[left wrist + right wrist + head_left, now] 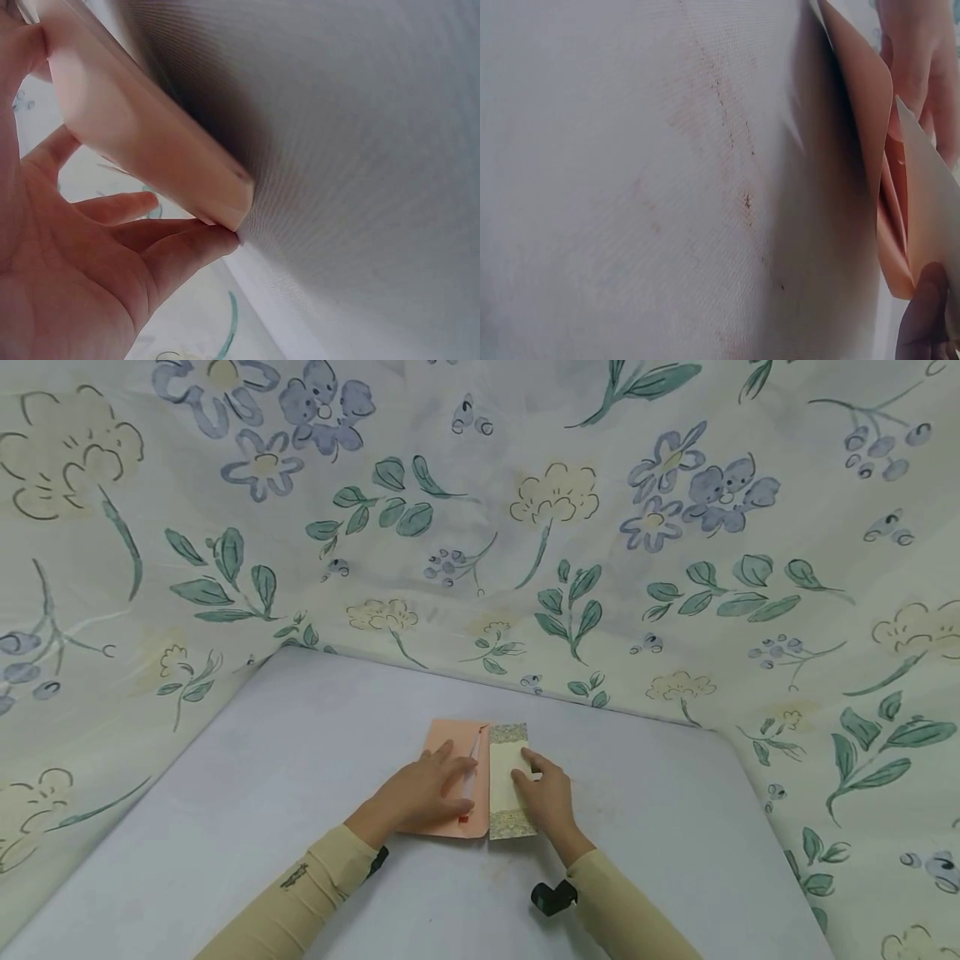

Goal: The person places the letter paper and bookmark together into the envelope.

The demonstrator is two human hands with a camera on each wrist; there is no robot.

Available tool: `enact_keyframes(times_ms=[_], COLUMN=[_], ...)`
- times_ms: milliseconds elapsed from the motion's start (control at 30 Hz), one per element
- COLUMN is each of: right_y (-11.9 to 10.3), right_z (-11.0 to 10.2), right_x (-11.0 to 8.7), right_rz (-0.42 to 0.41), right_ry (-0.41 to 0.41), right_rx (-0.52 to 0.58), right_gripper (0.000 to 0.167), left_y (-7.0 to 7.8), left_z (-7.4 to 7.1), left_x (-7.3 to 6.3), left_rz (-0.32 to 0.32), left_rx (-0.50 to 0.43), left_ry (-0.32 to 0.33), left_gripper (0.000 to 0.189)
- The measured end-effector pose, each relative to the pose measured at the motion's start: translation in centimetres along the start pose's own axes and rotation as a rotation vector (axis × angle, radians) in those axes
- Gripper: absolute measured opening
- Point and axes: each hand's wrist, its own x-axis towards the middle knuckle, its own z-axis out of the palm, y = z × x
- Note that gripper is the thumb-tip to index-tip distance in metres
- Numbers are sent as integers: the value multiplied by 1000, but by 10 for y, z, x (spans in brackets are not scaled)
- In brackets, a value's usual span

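Observation:
A salmon-pink envelope lies on the white table in the head view, its right side gaping in the right wrist view. My left hand is over it and grips it, with thumb and index finger by the open side. In the left wrist view, fingertips touch a corner of the envelope. A cream card with speckled bands at both ends meets the envelope's open right side. My right hand pinches the card's right edge. Part of its thumb shows against the card in the right wrist view.
The white tabletop spreads around both hands. Floral cloth hangs behind and along both sides of the table. Faint brownish marks show on the table surface near the envelope. A black device sits at the right wrist.

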Motion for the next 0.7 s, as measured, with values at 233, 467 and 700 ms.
enact_keyframes(times_ms=[233,467,700], right_y=[-5,-7,-10], right_z=[2,4,7], right_x=[0,0,0], right_rz=[12,33,52], right_ry=[3,9,37], right_rx=[-20,-33,-21], right_gripper=[45,45,45], left_y=[1,1,1], left_z=[0,1,0], left_x=[0,1,0], left_rz=[-4,-8,-6], left_rx=[1,13,19], left_ry=[4,1,3], left_gripper=[66,66,66])
